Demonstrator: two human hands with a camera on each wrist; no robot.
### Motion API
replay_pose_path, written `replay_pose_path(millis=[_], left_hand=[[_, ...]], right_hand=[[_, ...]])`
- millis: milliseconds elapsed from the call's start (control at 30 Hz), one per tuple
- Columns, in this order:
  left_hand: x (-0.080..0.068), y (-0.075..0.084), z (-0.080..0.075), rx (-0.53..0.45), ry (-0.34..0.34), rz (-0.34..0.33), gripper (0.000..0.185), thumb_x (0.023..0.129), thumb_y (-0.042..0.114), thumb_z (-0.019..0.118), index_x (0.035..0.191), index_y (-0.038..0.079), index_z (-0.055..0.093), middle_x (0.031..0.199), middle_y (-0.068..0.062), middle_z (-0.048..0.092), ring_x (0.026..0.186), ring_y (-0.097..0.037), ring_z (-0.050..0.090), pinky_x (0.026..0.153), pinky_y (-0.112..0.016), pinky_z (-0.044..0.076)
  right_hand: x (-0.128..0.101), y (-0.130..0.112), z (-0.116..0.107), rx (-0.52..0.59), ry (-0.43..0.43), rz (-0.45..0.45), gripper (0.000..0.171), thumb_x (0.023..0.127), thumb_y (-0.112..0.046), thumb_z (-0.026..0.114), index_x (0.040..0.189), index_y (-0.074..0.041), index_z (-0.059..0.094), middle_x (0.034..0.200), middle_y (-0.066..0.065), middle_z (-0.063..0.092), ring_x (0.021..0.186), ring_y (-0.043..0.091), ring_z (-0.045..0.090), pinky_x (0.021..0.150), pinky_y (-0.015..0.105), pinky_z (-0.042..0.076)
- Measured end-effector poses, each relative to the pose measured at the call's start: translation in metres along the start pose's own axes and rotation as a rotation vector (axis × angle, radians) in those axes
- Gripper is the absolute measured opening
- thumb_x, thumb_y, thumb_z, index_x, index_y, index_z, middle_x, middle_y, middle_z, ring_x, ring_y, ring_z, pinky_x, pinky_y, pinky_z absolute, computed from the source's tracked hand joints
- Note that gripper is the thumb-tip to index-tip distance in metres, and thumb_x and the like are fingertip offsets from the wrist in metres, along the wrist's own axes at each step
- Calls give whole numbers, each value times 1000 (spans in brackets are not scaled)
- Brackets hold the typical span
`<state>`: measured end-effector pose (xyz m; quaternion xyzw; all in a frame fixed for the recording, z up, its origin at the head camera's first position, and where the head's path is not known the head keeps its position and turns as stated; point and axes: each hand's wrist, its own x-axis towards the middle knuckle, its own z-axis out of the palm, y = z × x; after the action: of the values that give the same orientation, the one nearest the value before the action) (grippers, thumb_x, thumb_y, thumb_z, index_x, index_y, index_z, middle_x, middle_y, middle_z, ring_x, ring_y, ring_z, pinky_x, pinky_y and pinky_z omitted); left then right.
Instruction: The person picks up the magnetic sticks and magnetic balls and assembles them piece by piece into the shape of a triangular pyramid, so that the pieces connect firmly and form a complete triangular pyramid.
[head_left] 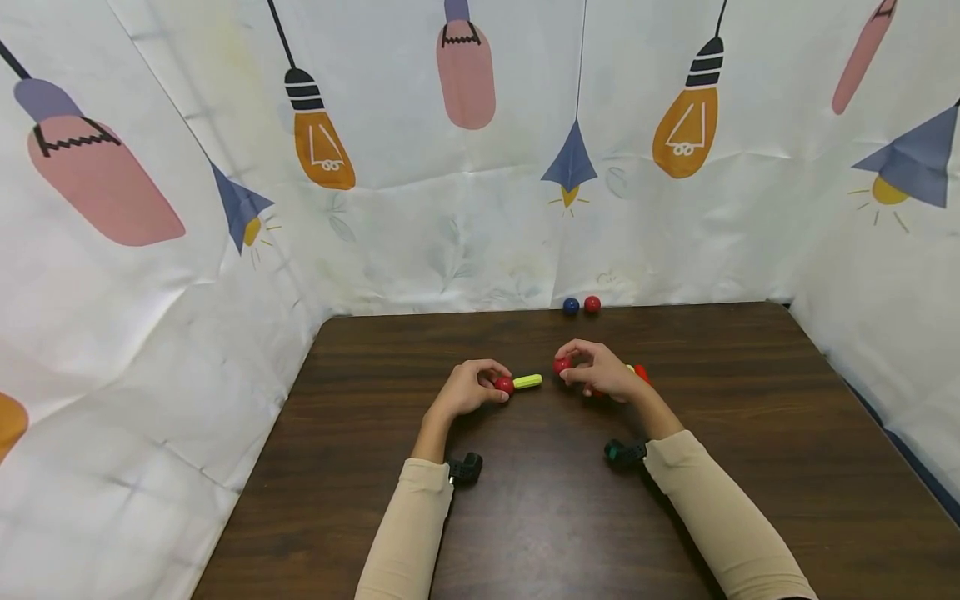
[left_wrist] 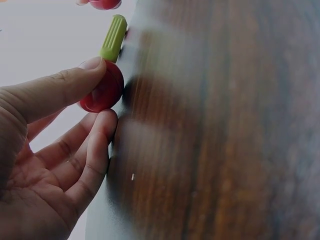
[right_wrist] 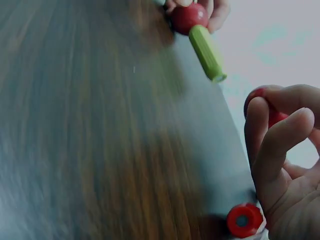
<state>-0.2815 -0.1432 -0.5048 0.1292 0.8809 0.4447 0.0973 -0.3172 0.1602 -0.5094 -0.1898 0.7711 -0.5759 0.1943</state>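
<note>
My left hand pinches a red ball between thumb and fingers, low over the wooden table. A ridged yellow-green rod sticks out of that ball, its free end pointing toward my right hand. To the right, my right hand pinches a second red ball a short way past the rod's free end, with a gap between them. Under and behind this hand lie red and yellow-green pieces, partly hidden by it. A red end piece with a round hole shows below the hand in the right wrist view.
At the table's back edge a blue ball and another red ball sit side by side. A white cloth printed with lamps hangs behind and beside the dark wooden table. Both wrists wear small black cameras.
</note>
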Motion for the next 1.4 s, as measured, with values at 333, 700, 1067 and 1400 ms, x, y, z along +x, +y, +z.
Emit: replay_pose_path(millis=[333,700,1067,1400], left_hand=[[0,0,0,3,9,-12,29,82,15,87,108,20,76,99,-4,69,81,-17,64,71,-28,53],[-1,2,-1,10,16,-1,29,82,14,87,108,19,76,97,-5,69,80,-17,64,69,-28,52],[-1,2,-3,10,13,14,30,82,14,87,109,19,75,98,-5,70,80,-17,65,70,-28,54],[-2,1,-4,25,25,-1,31,82,14,87,109,20,76,100,-5,71,83,-18,65,72,-29,55]], right_hand=[[1,-6,10,-21,-13,48,31,98,-9,69,127,-7,59,123,22,56,74,26,63,51,26,51],[4,-13,18,-75,-40,34,26,98,-6,68,122,-10,61,116,19,57,68,21,62,51,27,52],[7,-12,23,-87,-32,51,24,98,-7,68,121,-10,62,119,19,59,72,22,65,51,28,53],[7,-12,25,-67,-40,59,27,99,-5,65,126,-6,59,126,22,56,79,23,68,54,29,54]])
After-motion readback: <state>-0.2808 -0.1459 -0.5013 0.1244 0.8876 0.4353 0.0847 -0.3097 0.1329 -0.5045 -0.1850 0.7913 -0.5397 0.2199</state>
